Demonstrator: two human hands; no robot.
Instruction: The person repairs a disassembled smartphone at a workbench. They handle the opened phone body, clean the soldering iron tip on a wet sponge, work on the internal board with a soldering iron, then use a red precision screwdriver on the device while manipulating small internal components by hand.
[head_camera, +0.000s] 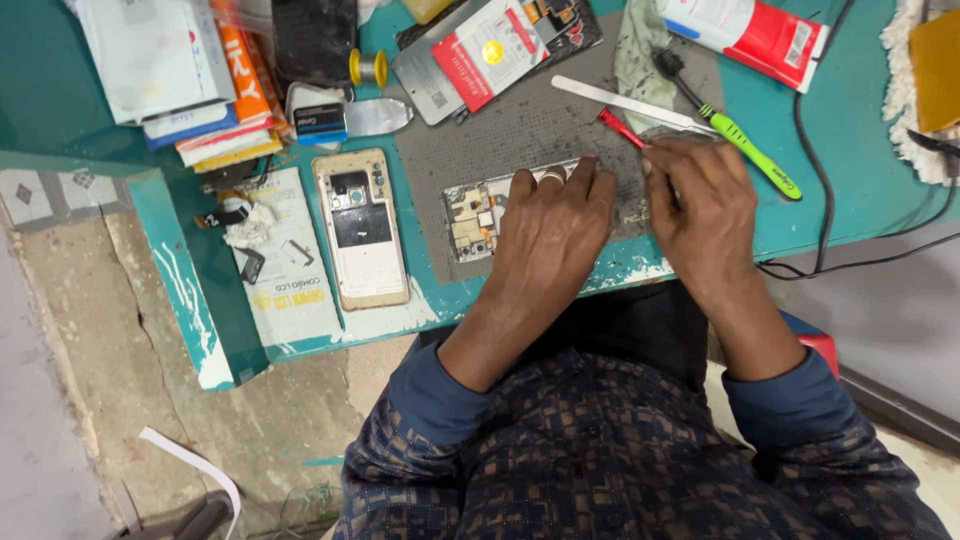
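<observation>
An opened phone (472, 215) with its circuit boards bare lies on a grey work mat (520, 130) near the table's front edge. My left hand (553, 225), a ring on one finger, rests flat over the phone's right part and holds it down. My right hand (703, 205) is closed around a red-handled tool (620, 128), whose handle sticks out up and to the left; the tip is hidden under my fingers.
A gold phone back cover (360, 228) lies left of the mat on a paper sheet. A green brush (745, 143), a metal ruler (625, 102), a red and white tube (750, 28), a battery (485, 50), stacked boxes (185, 75) and black cables (860, 262) surround the mat.
</observation>
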